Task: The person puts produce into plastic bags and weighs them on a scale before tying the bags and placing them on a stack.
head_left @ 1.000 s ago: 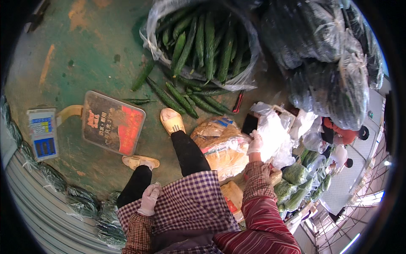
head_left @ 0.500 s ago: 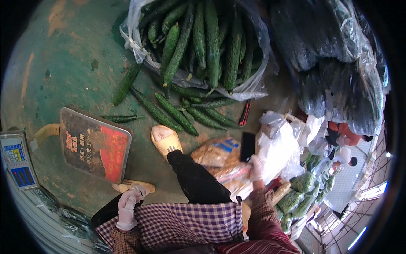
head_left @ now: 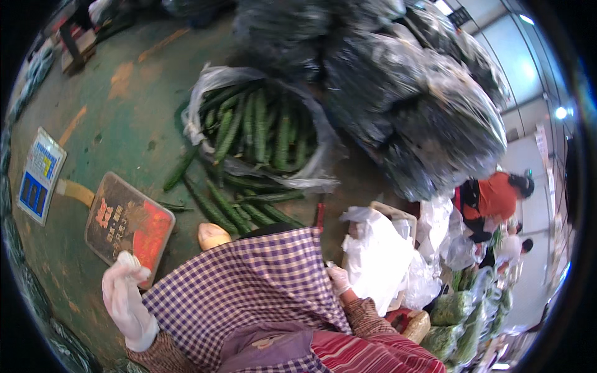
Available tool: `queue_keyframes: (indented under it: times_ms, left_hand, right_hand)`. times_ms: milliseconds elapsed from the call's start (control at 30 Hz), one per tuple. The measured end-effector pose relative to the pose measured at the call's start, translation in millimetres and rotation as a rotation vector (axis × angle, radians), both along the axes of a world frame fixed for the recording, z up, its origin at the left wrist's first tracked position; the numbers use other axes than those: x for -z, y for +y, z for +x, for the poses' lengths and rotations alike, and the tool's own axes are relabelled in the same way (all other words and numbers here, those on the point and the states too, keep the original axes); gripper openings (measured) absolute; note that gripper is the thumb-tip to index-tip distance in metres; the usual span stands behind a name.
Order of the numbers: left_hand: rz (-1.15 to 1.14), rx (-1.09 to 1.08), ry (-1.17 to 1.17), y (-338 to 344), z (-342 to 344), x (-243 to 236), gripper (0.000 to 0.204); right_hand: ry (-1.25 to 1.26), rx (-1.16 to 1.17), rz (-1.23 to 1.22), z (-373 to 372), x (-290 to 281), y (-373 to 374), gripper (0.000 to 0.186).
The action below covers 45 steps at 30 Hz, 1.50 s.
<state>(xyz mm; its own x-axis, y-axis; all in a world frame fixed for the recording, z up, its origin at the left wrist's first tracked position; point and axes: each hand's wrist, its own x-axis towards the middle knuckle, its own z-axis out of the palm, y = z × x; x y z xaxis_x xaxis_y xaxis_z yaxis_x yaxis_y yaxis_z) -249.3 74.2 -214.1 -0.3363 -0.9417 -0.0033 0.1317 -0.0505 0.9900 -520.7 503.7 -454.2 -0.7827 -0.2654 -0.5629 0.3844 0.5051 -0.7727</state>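
My left hand (head_left: 127, 298), in a whitish glove, is raised beside the lower edge of a platform scale (head_left: 127, 224). Its fingers are bent and pressed together; whether anything lies in them is hidden. Close to the right edge of my checked apron (head_left: 249, 273), my gloved right hand (head_left: 339, 280) has curled fingers, partly hidden, with a small bright edge at their tips that I cannot identify. Ahead, a clear plastic bag (head_left: 323, 137) stands full of dark green cucumbers (head_left: 261, 127). Several loose cucumbers (head_left: 208, 205) lie on the floor before it.
The scale's display (head_left: 40, 177) is at the left. Large plastic-wrapped bundles (head_left: 429, 124) are piled at the far right. White plastic bags (head_left: 379, 255) lie by a crate (head_left: 398, 217) beside my right hand. A red-handled tool (head_left: 320, 214) lies nearby. A person in orange (head_left: 497, 196) is further right.
My view has tilted up and shifted. My right hand has drawn back to the apron's edge, and the dark phone it touched is out of sight. My left hand has swung out leftward.
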Motion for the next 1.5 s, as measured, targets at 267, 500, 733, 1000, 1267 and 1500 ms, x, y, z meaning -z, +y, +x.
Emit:
queue_keyframes:
  times_ms: [267,500,733,1000,1267,1500]
  left_hand:
    - [-0.188,0.579,-0.022,41,-70,9,0.029]
    - [-0.222,0.917,-0.193,82,-145,7,0.026]
    - [-0.252,0.795,-0.567,70,-144,25,0.026]
    - [-0.219,0.782,-0.714,74,-153,41,0.026]
    - [-0.119,0.961,-0.828,98,-159,47,0.030]
    - [-0.165,0.905,-0.904,106,-159,51,0.032]
  right_hand:
    - [-0.018,0.588,-0.401,17,-78,40,0.018]
    - [0.689,0.922,-0.268,20,-125,170,0.022]
    - [0.911,0.833,0.741,6,-135,312,0.028]
    - [0.561,0.431,1.066,-8,-102,385,0.023]
    - [0.326,0.245,1.067,-10,-56,398,0.023]
    - [0.256,0.220,0.943,-26,-77,394,0.022]
